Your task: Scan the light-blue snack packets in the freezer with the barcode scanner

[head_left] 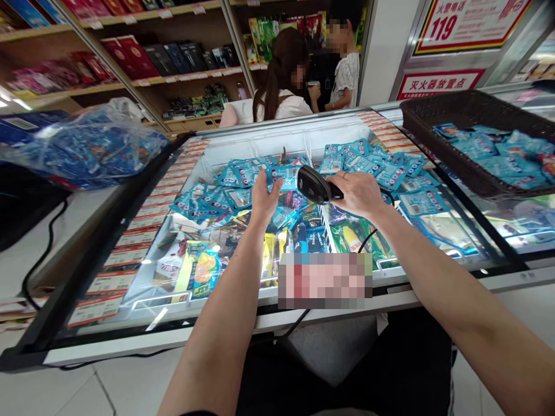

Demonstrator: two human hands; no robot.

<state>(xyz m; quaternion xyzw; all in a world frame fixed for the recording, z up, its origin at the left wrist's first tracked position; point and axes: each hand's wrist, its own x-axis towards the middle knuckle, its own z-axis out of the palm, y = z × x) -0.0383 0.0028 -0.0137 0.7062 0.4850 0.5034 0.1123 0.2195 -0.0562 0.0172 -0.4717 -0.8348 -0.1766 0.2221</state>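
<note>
Your left hand [265, 196] pinches a flat, glossy blue packet [284, 175]; at its three o'clock, your right hand [358, 192] grips a black plastic handheld scanner [314, 185], with loose blue packets [359, 149] at two o'clock.

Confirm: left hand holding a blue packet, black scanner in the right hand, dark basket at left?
Not quite: the head view shows the dark basket at the right. The left hand holds a blue packet; the black scanner is in the right hand.
</note>
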